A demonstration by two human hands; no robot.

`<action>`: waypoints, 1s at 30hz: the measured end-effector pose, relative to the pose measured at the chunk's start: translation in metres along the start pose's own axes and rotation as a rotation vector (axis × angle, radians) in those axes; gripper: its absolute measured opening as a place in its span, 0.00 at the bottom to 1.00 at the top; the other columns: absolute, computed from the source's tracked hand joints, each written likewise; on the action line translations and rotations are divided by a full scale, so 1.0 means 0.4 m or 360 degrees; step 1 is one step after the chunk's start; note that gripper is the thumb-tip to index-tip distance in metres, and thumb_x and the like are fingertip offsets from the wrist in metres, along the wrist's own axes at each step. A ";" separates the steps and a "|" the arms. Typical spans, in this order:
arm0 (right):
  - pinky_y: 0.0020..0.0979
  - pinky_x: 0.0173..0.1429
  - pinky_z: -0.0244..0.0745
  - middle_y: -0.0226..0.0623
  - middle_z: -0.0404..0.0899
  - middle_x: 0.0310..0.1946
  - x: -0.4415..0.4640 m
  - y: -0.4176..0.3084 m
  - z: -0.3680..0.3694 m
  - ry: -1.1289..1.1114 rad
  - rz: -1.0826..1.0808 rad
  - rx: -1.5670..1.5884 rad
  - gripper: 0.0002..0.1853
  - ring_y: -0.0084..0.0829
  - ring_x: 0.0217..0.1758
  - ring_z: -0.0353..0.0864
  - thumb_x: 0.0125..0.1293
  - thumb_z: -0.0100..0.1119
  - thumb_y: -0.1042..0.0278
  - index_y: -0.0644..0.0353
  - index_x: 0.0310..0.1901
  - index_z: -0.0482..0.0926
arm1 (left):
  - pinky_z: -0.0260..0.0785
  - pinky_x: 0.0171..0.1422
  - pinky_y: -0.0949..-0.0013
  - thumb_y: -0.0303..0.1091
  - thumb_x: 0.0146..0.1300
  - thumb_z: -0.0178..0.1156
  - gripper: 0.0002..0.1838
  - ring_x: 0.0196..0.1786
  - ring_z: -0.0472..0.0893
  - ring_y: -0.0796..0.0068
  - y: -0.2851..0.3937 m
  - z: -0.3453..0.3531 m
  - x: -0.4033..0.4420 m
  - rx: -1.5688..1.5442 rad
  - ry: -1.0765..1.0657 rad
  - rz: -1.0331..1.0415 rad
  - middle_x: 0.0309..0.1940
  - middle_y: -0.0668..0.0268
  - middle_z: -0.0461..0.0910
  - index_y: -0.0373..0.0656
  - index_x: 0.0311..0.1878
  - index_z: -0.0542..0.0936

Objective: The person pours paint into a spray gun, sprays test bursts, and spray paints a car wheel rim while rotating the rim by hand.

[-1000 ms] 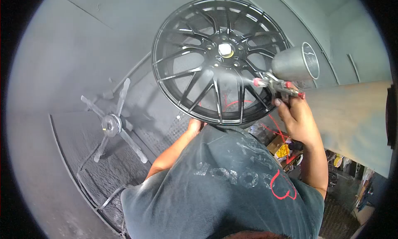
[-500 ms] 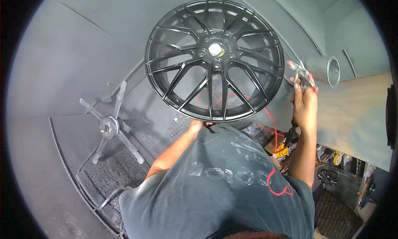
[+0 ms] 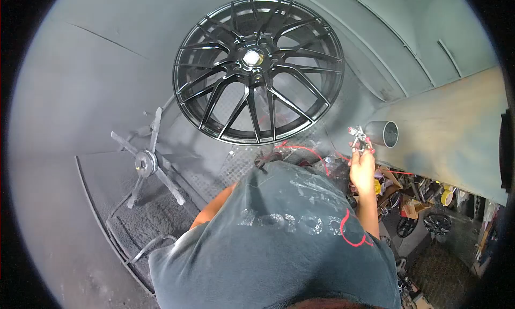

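A glossy black multi-spoke wheel rim (image 3: 248, 102) faces up at the top centre, with a white piece (image 3: 252, 58) at its hub. To the right of the rim, my right hand (image 3: 362, 161) is closed round a metal spray gun (image 3: 358, 137) with red parts. The gun's grey cup (image 3: 383, 134) points to the right, its round end towards the wall panel. No spray mist shows at the nozzle. My left hand is hidden behind the shirt; only part of the left forearm (image 3: 214, 206) shows.
A grey-coated four-armed stand (image 3: 145, 163) is at the left. A red hose (image 3: 306, 148) runs below the rim. A tan panel (image 3: 450, 132) stands at the right, above cluttered boxes, tape and more wheels (image 3: 437, 223). Grey walls surround the area.
The spray gun and my right hand have moved away from the rim, right and then downward. Spray mist has stopped. The rim appears further left and turned. My left hand has gone out of sight.
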State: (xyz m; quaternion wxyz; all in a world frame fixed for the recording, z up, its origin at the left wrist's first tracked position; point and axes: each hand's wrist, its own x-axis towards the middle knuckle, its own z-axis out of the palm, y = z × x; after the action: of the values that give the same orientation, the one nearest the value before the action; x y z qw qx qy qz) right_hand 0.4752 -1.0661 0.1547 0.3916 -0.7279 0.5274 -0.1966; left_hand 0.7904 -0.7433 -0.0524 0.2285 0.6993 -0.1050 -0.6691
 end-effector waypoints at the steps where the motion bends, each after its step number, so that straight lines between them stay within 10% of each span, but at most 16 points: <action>1: 0.38 0.39 0.74 0.47 0.82 0.36 0.002 0.002 0.004 -0.0002 -0.0069 0.0009 0.13 0.37 0.30 0.78 0.74 0.47 0.72 0.71 0.52 0.78 | 0.66 0.70 0.66 0.38 0.69 0.60 0.25 0.66 0.74 0.65 -0.003 0.007 -0.024 0.0012 -0.0003 0.0003 0.66 0.55 0.75 0.37 0.65 0.76; 2: 0.47 0.47 0.77 0.56 0.82 0.42 -0.001 0.007 0.007 -0.0001 -0.0127 0.0020 0.14 0.53 0.39 0.84 0.73 0.47 0.73 0.71 0.52 0.77 | 0.66 0.70 0.66 0.38 0.68 0.60 0.25 0.66 0.74 0.65 -0.004 0.012 -0.044 0.0018 -0.0026 0.0020 0.66 0.56 0.75 0.37 0.65 0.76; 5: 0.49 0.54 0.75 0.59 0.82 0.45 0.004 0.008 0.001 -0.0151 -0.0150 -0.0221 0.15 0.60 0.48 0.81 0.71 0.47 0.75 0.71 0.54 0.75 | 0.66 0.70 0.67 0.38 0.68 0.60 0.25 0.65 0.74 0.65 0.047 0.045 -0.103 0.0046 -0.0146 0.0061 0.66 0.56 0.75 0.37 0.66 0.76; 14: 0.54 0.54 0.77 0.68 0.77 0.50 0.016 0.083 0.074 -0.0226 -0.0312 -0.0188 0.20 0.64 0.49 0.80 0.69 0.49 0.74 0.73 0.60 0.68 | 0.68 0.67 0.68 0.37 0.69 0.57 0.24 0.62 0.77 0.67 0.204 0.245 -0.055 0.0197 -0.0053 0.0651 0.61 0.57 0.79 0.35 0.65 0.76; 17: 0.53 0.54 0.77 0.68 0.77 0.49 0.023 0.068 0.066 -0.0274 -0.0481 -0.0192 0.20 0.63 0.49 0.81 0.70 0.49 0.74 0.70 0.61 0.69 | 0.69 0.66 0.66 0.36 0.71 0.54 0.22 0.61 0.79 0.60 0.185 0.263 -0.074 -0.0394 -0.0602 0.0323 0.60 0.53 0.80 0.34 0.63 0.77; 19: 0.52 0.53 0.76 0.64 0.79 0.47 0.031 0.045 0.057 -0.0348 -0.0172 -0.0323 0.16 0.60 0.49 0.80 0.71 0.48 0.72 0.70 0.55 0.74 | 0.70 0.67 0.63 0.35 0.71 0.51 0.21 0.61 0.80 0.54 0.118 0.181 -0.010 0.0909 -0.0395 0.1592 0.61 0.51 0.79 0.39 0.63 0.78; 20: 0.51 0.52 0.76 0.63 0.79 0.49 0.037 0.022 0.044 -0.0277 -0.0224 -0.0277 0.15 0.60 0.48 0.81 0.71 0.48 0.72 0.70 0.54 0.75 | 0.69 0.69 0.58 0.42 0.71 0.53 0.22 0.62 0.79 0.51 0.058 0.159 0.026 0.0883 -0.0291 0.1690 0.61 0.50 0.78 0.45 0.63 0.79; 21: 0.50 0.52 0.76 0.62 0.79 0.51 0.044 0.009 0.030 -0.0205 -0.0270 -0.0230 0.15 0.59 0.48 0.82 0.71 0.48 0.72 0.70 0.53 0.77 | 0.69 0.69 0.58 0.42 0.71 0.53 0.22 0.62 0.79 0.51 0.070 0.158 -0.002 0.0862 -0.0207 0.1690 0.61 0.50 0.78 0.45 0.63 0.79; 23: 0.45 0.44 0.79 0.53 0.82 0.50 0.089 0.079 0.025 -0.0046 -0.0705 -0.0487 0.15 0.50 0.37 0.85 0.72 0.48 0.72 0.70 0.54 0.78 | 0.66 0.71 0.60 0.49 0.69 0.52 0.26 0.65 0.76 0.54 0.143 0.157 -0.063 0.0908 0.0211 0.0426 0.63 0.53 0.78 0.42 0.61 0.80; 30: 0.28 0.32 0.72 0.35 0.82 0.32 0.131 -0.244 -0.104 -0.0072 -0.0395 0.0249 0.13 0.22 0.24 0.74 0.74 0.49 0.71 0.68 0.53 0.77 | 0.72 0.61 0.54 0.50 0.65 0.57 0.26 0.59 0.81 0.56 0.116 -0.043 0.046 0.0494 0.0334 0.0179 0.61 0.60 0.80 0.47 0.63 0.79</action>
State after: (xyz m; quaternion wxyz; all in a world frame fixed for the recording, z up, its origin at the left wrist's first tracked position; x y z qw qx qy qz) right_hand 0.5252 -1.1159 0.2494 0.4316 -0.7589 0.4076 -0.2676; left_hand 0.8162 -0.7889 -0.0476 0.1647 0.7851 -0.2213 -0.5544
